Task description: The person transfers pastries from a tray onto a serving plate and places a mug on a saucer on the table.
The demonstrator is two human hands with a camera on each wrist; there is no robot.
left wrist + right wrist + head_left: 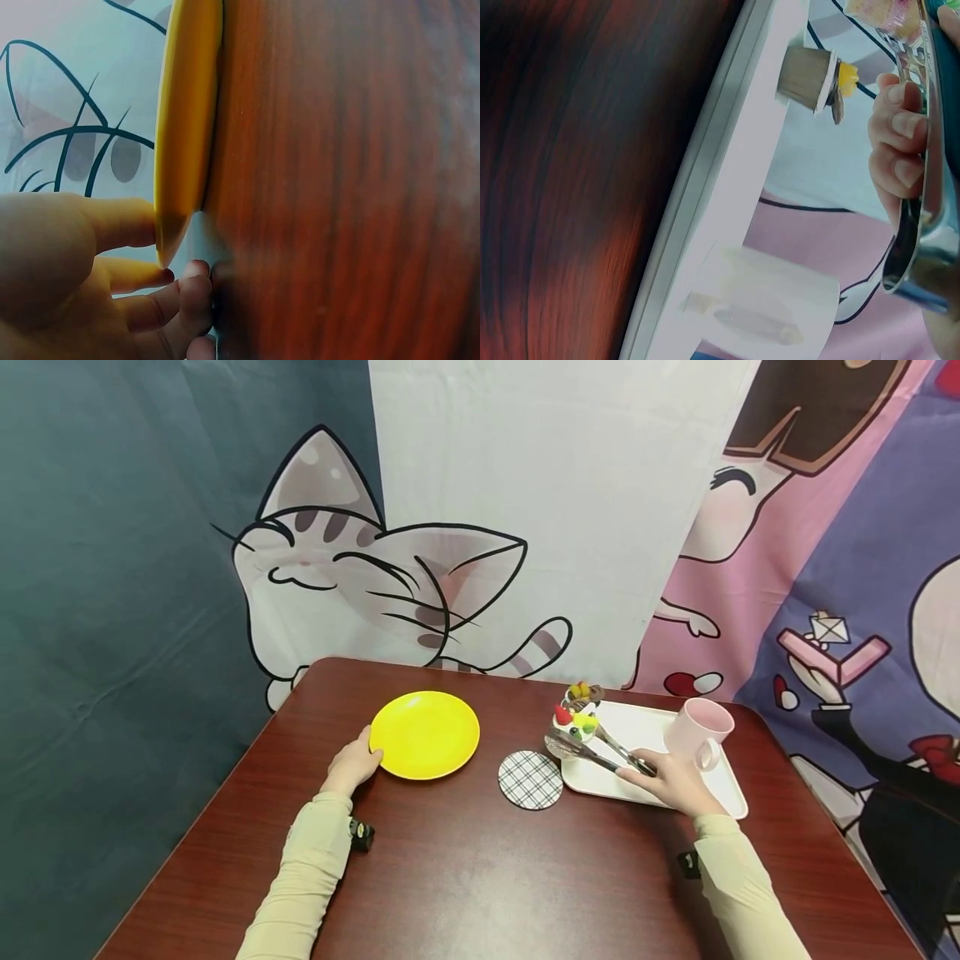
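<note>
My left hand (352, 764) pinches the left rim of a yellow plate (425, 735) on the table. The left wrist view shows the thumb over the rim and a finger below it. Metal tongs (585, 752) with dark handles are in my right hand (671, 782). Between the tongs' ends is a small fruit-topped cake (576, 724), raised over the tray's left end; in the right wrist view only part of this cake (889, 16) shows. Behind it a cupcake (804, 79) with yellow and brown topping stands on the white tray (637, 714).
On the tray's right side stands a pink mug (697, 731), close beyond my right hand. A round checked coaster (530, 780) lies between plate and tray. The brown table (480, 877) ends at a printed cloth backdrop (465, 485).
</note>
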